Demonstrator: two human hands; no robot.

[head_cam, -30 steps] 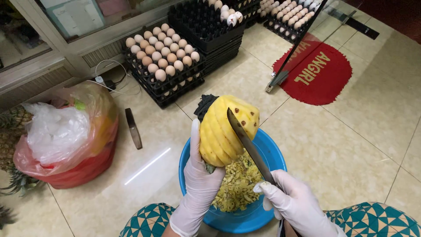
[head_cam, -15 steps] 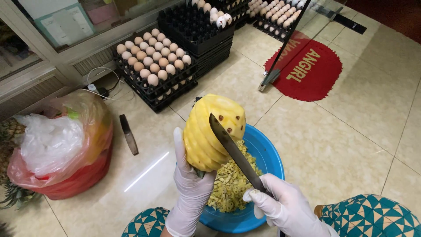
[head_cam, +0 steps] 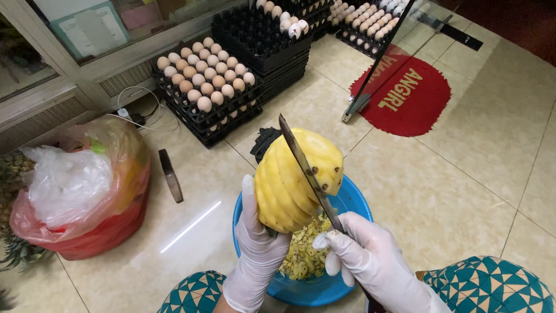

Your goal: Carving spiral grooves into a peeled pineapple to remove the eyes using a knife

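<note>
A peeled yellow pineapple (head_cam: 292, 179) is held above a blue bowl (head_cam: 356, 203) of pineapple scraps (head_cam: 304, 252). My left hand (head_cam: 255, 252), in a white glove, grips the pineapple from below and the left side. My right hand (head_cam: 370, 264), also gloved, is shut on the handle of a long knife (head_cam: 304, 165). The blade lies diagonally across the fruit's front, its tip pointing up past the top. Dark eyes remain on the right side of the pineapple.
Black trays of eggs (head_cam: 205, 81) stand stacked on the tiled floor behind. A red plastic bag (head_cam: 81, 197) with white bags inside sits at the left beside unpeeled pineapples (head_cam: 14, 174). A second knife (head_cam: 171, 174) lies on the floor. A red mat (head_cam: 408, 95) lies at the right.
The knife blade has moved up and left across the pineapple, so its tip now stands above the fruit. The pineapple has turned slightly in my left hand.
</note>
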